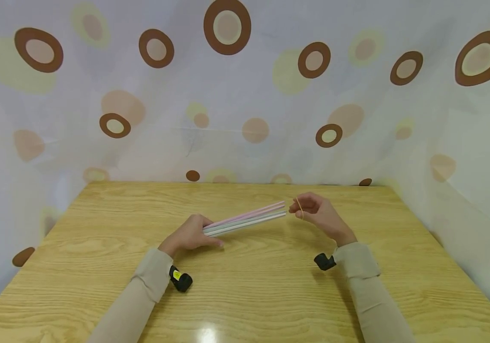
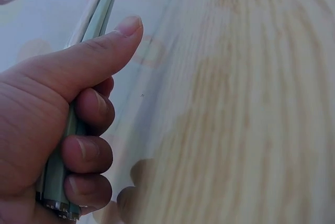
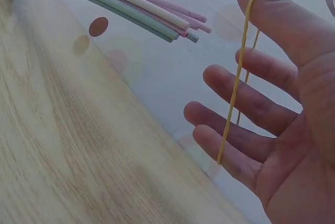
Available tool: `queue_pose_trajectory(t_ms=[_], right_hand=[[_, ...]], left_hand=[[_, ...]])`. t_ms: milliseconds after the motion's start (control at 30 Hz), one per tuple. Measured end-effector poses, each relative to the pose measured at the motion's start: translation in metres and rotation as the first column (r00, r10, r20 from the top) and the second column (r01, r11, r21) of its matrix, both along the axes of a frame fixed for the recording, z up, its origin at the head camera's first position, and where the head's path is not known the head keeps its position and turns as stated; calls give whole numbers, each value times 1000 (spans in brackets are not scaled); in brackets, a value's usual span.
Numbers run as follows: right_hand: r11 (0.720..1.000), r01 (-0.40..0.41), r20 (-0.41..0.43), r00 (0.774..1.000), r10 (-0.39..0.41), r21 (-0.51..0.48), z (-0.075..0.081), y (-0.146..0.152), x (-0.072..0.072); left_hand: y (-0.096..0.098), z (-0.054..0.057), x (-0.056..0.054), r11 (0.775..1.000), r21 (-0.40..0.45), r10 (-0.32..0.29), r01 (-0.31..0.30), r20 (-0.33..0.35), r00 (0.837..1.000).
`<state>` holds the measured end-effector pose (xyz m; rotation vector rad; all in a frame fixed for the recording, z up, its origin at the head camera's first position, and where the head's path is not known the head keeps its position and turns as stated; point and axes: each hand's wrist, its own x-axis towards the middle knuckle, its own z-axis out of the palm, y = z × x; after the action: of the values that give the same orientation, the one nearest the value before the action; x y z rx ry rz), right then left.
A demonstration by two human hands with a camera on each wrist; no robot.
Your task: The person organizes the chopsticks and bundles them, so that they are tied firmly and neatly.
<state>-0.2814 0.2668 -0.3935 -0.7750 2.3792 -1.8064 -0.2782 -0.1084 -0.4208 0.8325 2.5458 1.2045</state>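
My left hand [image 1: 190, 232] grips a bundle of slim pencil-like sticks [image 1: 249, 218] in pink, white and pale green. In the left wrist view, the fingers curl round the sticks' near part, with the thumb laid along them. Their free ends point to the right and fan slightly apart in the right wrist view. Just beyond those ends is my right hand [image 1: 319, 216], its fingers spread apart. A thin yellow rubber band [image 3: 234, 88] is stretched between its thumb and fingers. The band and the sticks do not touch.
Both hands are above a wooden table [image 1: 245, 295]. A pale curtain [image 1: 245, 157] with brown and cream spots stands behind the table and along its sides. A small black camera [image 1: 181, 280] is worn on the left wrist, another black camera [image 1: 324, 261] on the right.
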Motion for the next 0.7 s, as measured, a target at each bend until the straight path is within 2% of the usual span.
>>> queue_pose_trajectory(t_ms=[200,333,500,700], right_hand=[[999,21,-36,999,-20,35,5,-6,1],[999,4,-34,999,-3,47,9,-14,1],[997,-27,-1,1000,27,75,7,-26,3],[996,-48,-9,999,49,81,2,-42,5]], left_hand=[[2,0,-2,1000,1,-4,4,-4,1000],[3,1,-4,1000,-7,3,-3,-12,1000],[4,1,-2,1000,-17,-5,5,-11,1000],[3,-1,0,1000,-18,2,-2,-4,1000]])
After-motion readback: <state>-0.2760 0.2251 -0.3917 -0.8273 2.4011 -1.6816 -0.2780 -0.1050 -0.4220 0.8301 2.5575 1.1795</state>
